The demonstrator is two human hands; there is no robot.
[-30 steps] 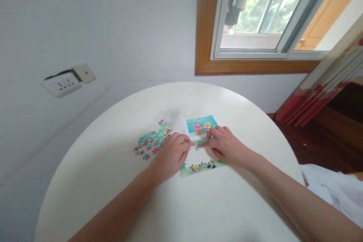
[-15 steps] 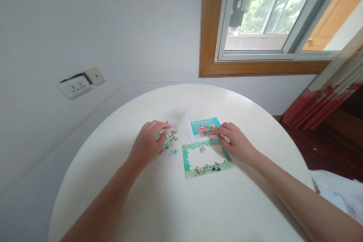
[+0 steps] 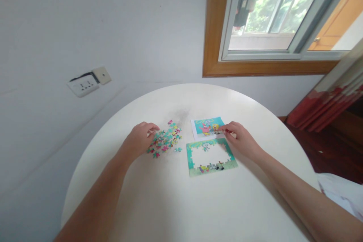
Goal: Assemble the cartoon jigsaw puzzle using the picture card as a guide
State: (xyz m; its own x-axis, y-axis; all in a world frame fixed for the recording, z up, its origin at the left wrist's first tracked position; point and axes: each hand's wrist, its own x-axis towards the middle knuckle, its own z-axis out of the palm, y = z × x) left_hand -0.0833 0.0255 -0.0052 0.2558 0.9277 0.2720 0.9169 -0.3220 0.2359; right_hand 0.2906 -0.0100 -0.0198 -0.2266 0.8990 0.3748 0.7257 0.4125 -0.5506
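Observation:
My left hand [image 3: 139, 138] is at the left edge of a heap of loose jigsaw pieces [image 3: 167, 138], mostly teal with pink and yellow bits. Its fingers are curved and slightly apart, with no piece visible in them. My right hand [image 3: 239, 138] rests at the right side of a small printed cartoon picture [image 3: 208, 127]. Its index fingertip reaches over the picture's lower right, with the thumb drawn in close; anything pinched there is too small to make out. Just below the picture lies a partly assembled jigsaw [image 3: 195, 171], its border joined around a pale open middle.
Everything lies on a round white table [image 3: 176, 204]. A grey smudge marks its surface behind the pieces. Beyond it are the wall with a socket [image 3: 84, 85] and a wood-framed window [image 3: 212, 69]. A red and cream curtain [image 3: 320, 102] hangs at right.
My left hand has drawn back to the left, uncovering more of the loose pieces. My right hand stays at the picture's right side. The whole view has shifted slightly.

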